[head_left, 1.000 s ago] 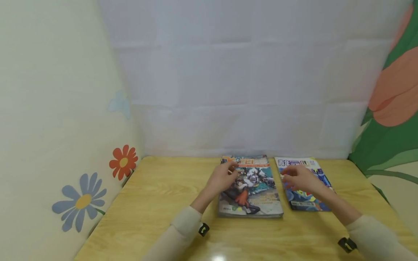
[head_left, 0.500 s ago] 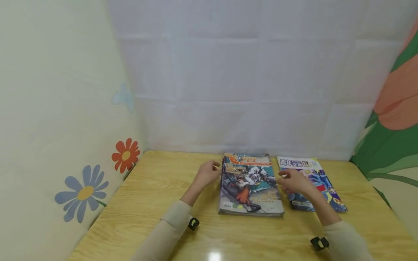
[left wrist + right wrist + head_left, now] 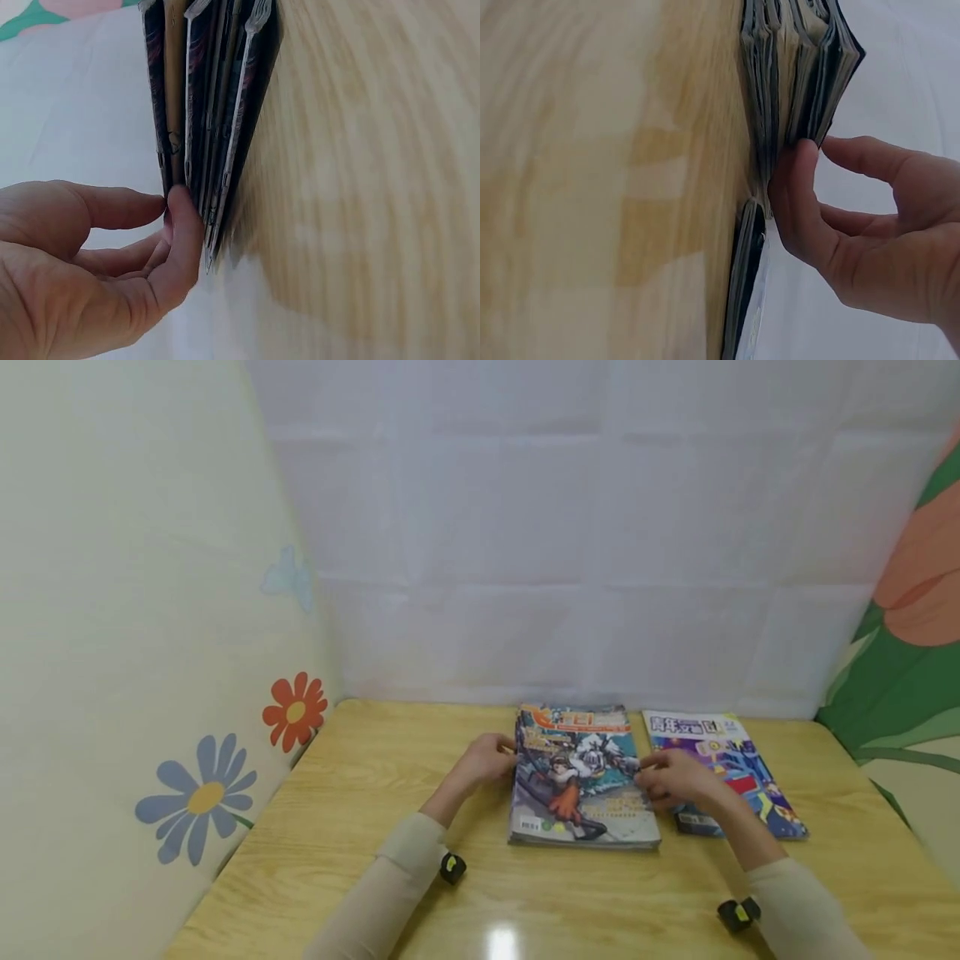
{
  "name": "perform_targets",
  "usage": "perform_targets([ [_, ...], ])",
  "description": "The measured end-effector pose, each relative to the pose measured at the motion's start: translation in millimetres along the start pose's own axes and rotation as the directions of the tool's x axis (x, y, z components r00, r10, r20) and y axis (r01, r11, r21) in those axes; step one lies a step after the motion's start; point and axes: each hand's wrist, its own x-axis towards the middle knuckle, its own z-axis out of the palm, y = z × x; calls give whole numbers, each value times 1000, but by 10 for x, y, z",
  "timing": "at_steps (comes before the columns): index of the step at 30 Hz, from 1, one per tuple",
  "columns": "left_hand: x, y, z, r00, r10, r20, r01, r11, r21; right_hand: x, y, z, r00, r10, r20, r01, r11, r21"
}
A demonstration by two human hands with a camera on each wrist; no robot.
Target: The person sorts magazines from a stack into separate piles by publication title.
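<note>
A stack of magazines (image 3: 577, 785) lies on the table, its top cover showing a figure in red and white. My left hand (image 3: 483, 760) is at the left side of the stack. In the left wrist view, bent fingers (image 3: 184, 240) touch the layered edges, the thumb tip close to the top cover. On the opposite side, my right hand (image 3: 671, 778) touches the stack's right edge. Its fingers (image 3: 799, 187) rest against the page edges in the right wrist view, with the thumb near the top cover's edge. Neither hand lifts anything.
To the right lies a second, lower magazine pile (image 3: 750, 777) with a purple and blue cover, partly behind the right hand and forearm. The wooden table (image 3: 405, 752) meets a white sheet (image 3: 465, 527) at the back. Painted walls stand at both sides.
The left hand has moved off the top cover to the stack's left side. The right hand has shifted left, from over the second pile to the stack's right edge.
</note>
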Motion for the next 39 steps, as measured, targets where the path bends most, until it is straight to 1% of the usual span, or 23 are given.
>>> perform_targets([
  [2, -6, 25, 9, 1000, 5, 7, -5, 1000, -14, -8, -13, 2, 1000, 8, -28, -8, 1000, -10],
  [6, -27, 59, 22, 1000, 6, -4, -6, 1000, -23, -9, -14, 9, 996, 29, -80, -29, 1000, -1],
  [9, -46, 56, 34, 1000, -7, -18, 6, 999, -39, 6, 8, -4, 995, 39, -91, -36, 999, 36],
  [10, -50, 54, 41, 1000, -13, -22, 12, 999, -45, 10, 15, -14, 996, 36, -84, -30, 997, 68],
  [12, -56, 56, 58, 999, -29, -33, 26, 998, -61, 10, 16, -41, 998, 37, -59, -27, 985, 168],
  [13, -55, 62, 67, 999, -33, -37, 31, 997, -72, 8, 11, -58, 998, 39, -45, -28, 974, 226],
  [16, -34, 91, 90, 999, -31, -45, 26, 992, -121, -16, -14, -100, 999, 39, -4, -34, 921, 388],
  [17, -24, 101, 96, 999, -26, -45, 20, 990, -140, -25, -24, -112, 999, 43, 5, -42, 908, 416],
  [18, -13, 108, 99, 999, -18, -47, 11, 988, -155, -29, -28, -122, 999, 47, 10, -46, 902, 429],
  [20, 9, 119, 102, 999, -6, -45, -2, 983, -185, -37, -33, -132, 999, 41, 23, -47, 908, 417],
  [22, 25, 123, 97, 999, -1, -48, -9, 978, -209, -43, -40, -129, 999, 45, 26, -51, 925, 378],
  [25, 31, 120, 79, 999, -6, -52, -7, 970, -244, -54, -50, -109, 998, 13, 66, -32, 953, 302],
  [27, 38, 103, 63, 999, -7, -51, -7, 962, -272, -63, -63, -85, 996, -10, 85, -14, 962, 272],
  [30, 44, 60, 35, 999, -5, -48, -11, 951, -309, -60, -88, -28, 988, -58, 141, 16, 958, 286],
  [33, 52, 19, -5, 999, -6, -53, -12, 942, -336, -48, -124, 38, 984, -67, 167, 11, 948, 318],
  [35, 56, 12, -40, 999, -6, -54, -12, 942, -337, -41, -146, 73, 984, -63, 168, 4, 945, 327],
  [39, 65, 68, -130, 999, 14, -31, -23, 950, -313, -41, -182, 93, 991, -36, 128, -8, 943, 332],
])
